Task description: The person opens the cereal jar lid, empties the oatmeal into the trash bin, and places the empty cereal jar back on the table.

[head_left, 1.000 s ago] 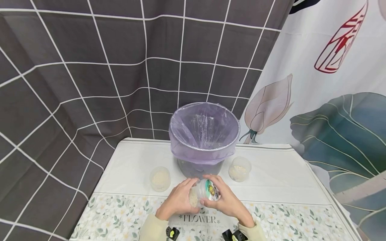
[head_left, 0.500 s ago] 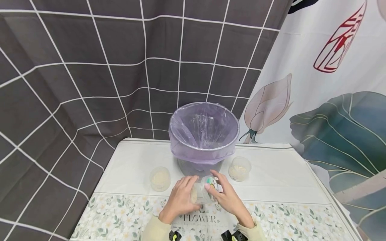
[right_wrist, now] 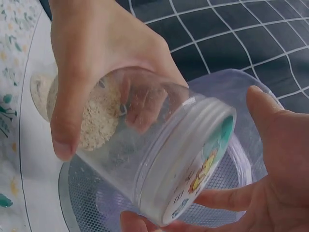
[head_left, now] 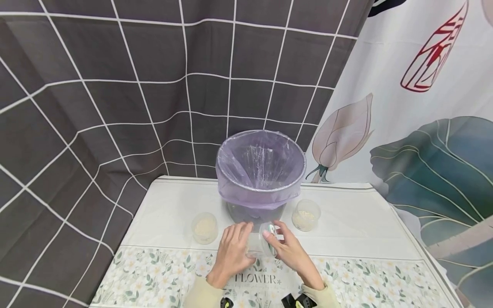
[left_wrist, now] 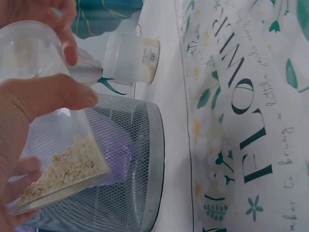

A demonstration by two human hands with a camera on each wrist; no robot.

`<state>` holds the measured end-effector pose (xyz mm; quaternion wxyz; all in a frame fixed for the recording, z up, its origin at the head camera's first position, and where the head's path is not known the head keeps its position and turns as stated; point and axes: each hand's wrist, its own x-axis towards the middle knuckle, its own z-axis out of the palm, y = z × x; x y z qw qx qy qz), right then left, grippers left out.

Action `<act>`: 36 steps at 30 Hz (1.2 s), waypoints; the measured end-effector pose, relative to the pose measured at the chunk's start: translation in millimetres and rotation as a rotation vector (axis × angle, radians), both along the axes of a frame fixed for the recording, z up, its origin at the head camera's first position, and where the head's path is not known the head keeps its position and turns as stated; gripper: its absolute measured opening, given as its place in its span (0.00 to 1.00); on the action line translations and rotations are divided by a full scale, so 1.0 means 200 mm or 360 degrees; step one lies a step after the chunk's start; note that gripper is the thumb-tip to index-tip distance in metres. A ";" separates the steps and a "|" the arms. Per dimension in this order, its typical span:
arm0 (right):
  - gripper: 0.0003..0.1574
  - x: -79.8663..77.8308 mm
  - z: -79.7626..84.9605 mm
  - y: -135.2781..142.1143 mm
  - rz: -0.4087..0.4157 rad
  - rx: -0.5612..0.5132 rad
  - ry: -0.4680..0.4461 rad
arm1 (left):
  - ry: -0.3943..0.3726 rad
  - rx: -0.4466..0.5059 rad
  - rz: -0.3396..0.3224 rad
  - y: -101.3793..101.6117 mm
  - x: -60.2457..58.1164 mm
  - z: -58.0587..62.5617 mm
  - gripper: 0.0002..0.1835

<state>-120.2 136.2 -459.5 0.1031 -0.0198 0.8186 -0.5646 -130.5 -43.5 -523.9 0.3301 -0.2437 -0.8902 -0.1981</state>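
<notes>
My left hand (head_left: 231,250) grips a clear plastic jar (head_left: 253,245), tilted on its side in front of the mesh bin. Pale oat-like flakes (right_wrist: 99,121) have gathered toward the jar's base. At the other end is a ridged translucent lid (right_wrist: 186,166) with a colourful printed label. The right hand (head_left: 289,248) has its thumb at the near rim of this lid and its fingers around the far side. In the right wrist view, one finger touches the label face while the index finger stands apart from the rim.
A mesh waste bin (left_wrist: 155,164) with a purple liner (head_left: 259,199) stands just behind the hands. Clear tubs of pale contents flank it, a left tub (head_left: 204,229) and a right tub (head_left: 306,215). Beneath is a white, flower-printed tablecloth (head_left: 358,282). A dark grid curtain (head_left: 154,64) hangs behind.
The right hand has shifted its fingers on the lid, and the label face now points more to the right and away from view. The left hand keeps its grip on the jar.
</notes>
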 end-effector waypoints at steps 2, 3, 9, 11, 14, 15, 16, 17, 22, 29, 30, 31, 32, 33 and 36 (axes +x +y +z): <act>0.40 0.00 -0.01 0.00 0.0005 0.0019 -0.0007 | 0.0001 -0.0018 0.0011 0.01 0.00 0.00 0.47; 0.41 0.00 -0.01 -0.01 0.0008 0.0035 -0.0001 | -0.0005 -0.0027 0.0017 0.01 0.00 0.00 0.47; 0.43 0.00 -0.02 0.00 0.0044 0.0144 0.0090 | -0.0020 -0.0061 0.0026 0.00 0.00 0.00 0.48; 0.43 0.00 -0.02 0.00 0.0053 0.0150 0.0112 | -0.0033 -0.0057 0.0020 0.00 0.00 0.00 0.48; 0.44 0.00 -0.02 0.01 0.0064 0.0182 0.0165 | -0.0081 -0.0053 0.0003 0.00 0.00 0.00 0.49; 0.44 0.01 -0.02 0.01 0.0068 0.0189 0.0190 | -0.0108 -0.0054 -0.0007 -0.01 0.00 0.00 0.50; 0.44 0.01 -0.02 0.01 0.0075 0.0195 0.0223 | -0.0144 -0.0054 -0.0026 -0.01 0.01 0.01 0.50; 0.44 0.01 -0.02 0.01 0.0085 0.0198 0.0261 | -0.0183 -0.0057 -0.0044 -0.01 0.01 0.01 0.51; 0.43 0.01 -0.01 0.02 0.0148 0.0183 0.0413 | -0.0387 -0.0064 -0.0118 -0.02 0.02 0.04 0.52; 0.45 0.01 -0.01 0.04 0.0219 0.0231 0.0447 | -0.0553 -0.0029 -0.0150 -0.02 0.02 0.07 0.51; 0.45 0.01 -0.01 0.05 0.0239 0.0230 0.0445 | -0.0573 -0.0026 -0.0154 -0.02 0.02 0.07 0.51; 0.46 0.01 -0.01 0.05 0.0257 0.0224 0.0439 | -0.0593 -0.0025 -0.0158 -0.02 0.02 0.07 0.51; 0.46 0.01 -0.01 0.06 0.0279 0.0216 0.0439 | -0.0610 -0.0029 -0.0161 -0.02 0.02 0.06 0.52; 0.46 0.01 -0.01 0.06 0.0302 0.0203 0.0435 | -0.0626 -0.0032 -0.0168 -0.02 0.02 0.06 0.52; 0.47 0.01 -0.01 0.07 0.0364 0.0165 0.0430 | -0.0666 -0.0039 -0.0191 -0.03 0.01 0.07 0.52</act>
